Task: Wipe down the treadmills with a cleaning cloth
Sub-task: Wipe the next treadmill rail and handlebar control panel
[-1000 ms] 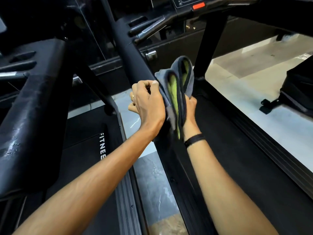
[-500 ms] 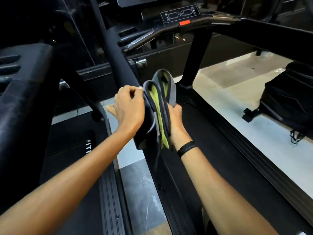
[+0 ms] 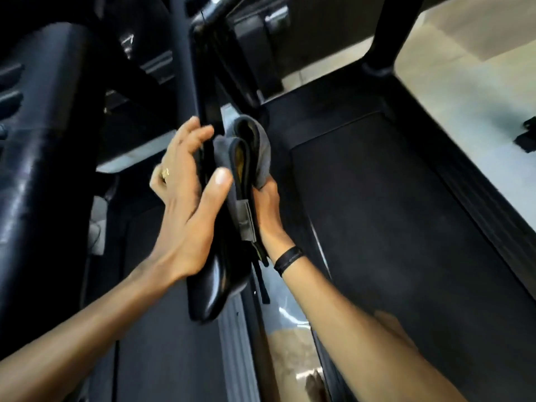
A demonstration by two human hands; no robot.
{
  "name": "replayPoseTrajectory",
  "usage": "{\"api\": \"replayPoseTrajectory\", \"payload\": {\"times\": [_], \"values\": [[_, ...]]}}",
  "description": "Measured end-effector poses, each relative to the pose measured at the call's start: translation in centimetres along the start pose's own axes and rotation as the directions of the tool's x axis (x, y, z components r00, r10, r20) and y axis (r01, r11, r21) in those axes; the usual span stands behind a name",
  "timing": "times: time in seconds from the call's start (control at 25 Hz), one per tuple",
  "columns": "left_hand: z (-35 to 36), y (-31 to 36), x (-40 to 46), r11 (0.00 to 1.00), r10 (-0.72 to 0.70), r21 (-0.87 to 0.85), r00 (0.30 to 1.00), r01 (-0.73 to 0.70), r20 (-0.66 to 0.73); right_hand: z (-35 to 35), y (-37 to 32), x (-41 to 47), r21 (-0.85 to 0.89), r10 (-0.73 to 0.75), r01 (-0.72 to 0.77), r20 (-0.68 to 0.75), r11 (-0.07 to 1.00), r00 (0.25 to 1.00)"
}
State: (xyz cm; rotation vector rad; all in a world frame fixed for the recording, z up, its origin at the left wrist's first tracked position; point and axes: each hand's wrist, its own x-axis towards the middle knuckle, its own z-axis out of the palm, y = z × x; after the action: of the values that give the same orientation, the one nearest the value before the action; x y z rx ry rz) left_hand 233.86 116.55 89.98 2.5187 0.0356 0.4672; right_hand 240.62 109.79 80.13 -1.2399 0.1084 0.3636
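The person's left hand [image 3: 185, 204] lies against the left side of a black treadmill handrail [image 3: 207, 288] that runs from the near centre up toward the far console area. Its fingers are spread and nearly straight, fingertips touching the rail's upper stretch, the thumb reaching across the rail toward the cloth; a ring [image 3: 165, 172] sits on one finger. The hand grips nothing.

The right hand [image 3: 268, 208] is on the other side of the same rail, fingers curled around a folded grey cleaning cloth [image 3: 249, 158]. The cloth is bunched in loops with a strip of yellow-green showing inside one fold, and it presses against the right side of the handrail, directly opposite the left hand. A dark wristband [image 3: 288, 258] circles the right wrist.

To the right of the rail lies the black treadmill belt [image 3: 377, 216], edged by a dark side rail [image 3: 470, 175] on its far right. A black upright post [image 3: 390, 33] rises from the deck at the far right. Beyond it the pale tiled floor [image 3: 464, 91] is visible. To the left, a second treadmill's padded black handrail [image 3: 37, 146] fills the left edge, with its dark deck [image 3: 162, 343] below. A strip of grey floor shows between the two machines, near the bottom centre. The picture is blurred by motion, so finer detail on the far console cannot be made out.
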Motion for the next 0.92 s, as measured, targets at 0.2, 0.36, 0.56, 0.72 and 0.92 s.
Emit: {"api": "replayPoseTrajectory", "payload": {"times": [0.2,0.36,0.56,0.72,0.92], "values": [[-0.1,1.4,-0.3,0.955,-0.295,0.026,0.954,0.294,0.05,-1.8,0.7,-3.4,-0.026,0.281,-0.28,0.016,0.96,0.96],[0.0,1.5,-0.1,0.922,-0.387,0.048,0.921,0.385,0.048,-2.3,-0.9,-9.5,-0.085,0.342,-0.35,-0.092,0.933,0.935],[0.0,0.7,0.6,0.894,-0.438,-0.112,0.899,0.434,-0.014,0.6,-6.6,-6.9,-0.404,0.116,-0.118,-0.03,0.907,0.993],[0.2,0.8,0.7,0.914,-0.403,-0.062,0.914,0.4,-0.039,2.6,-6.8,0.8,-0.35,0.138,-0.14,-0.032,0.926,0.99],[0.2,0.2,0.0,0.921,-0.388,0.017,0.921,0.389,-0.046,3.0,-3.6,5.4,-0.21,0.276,-0.286,-0.073,0.935,0.958]]}}
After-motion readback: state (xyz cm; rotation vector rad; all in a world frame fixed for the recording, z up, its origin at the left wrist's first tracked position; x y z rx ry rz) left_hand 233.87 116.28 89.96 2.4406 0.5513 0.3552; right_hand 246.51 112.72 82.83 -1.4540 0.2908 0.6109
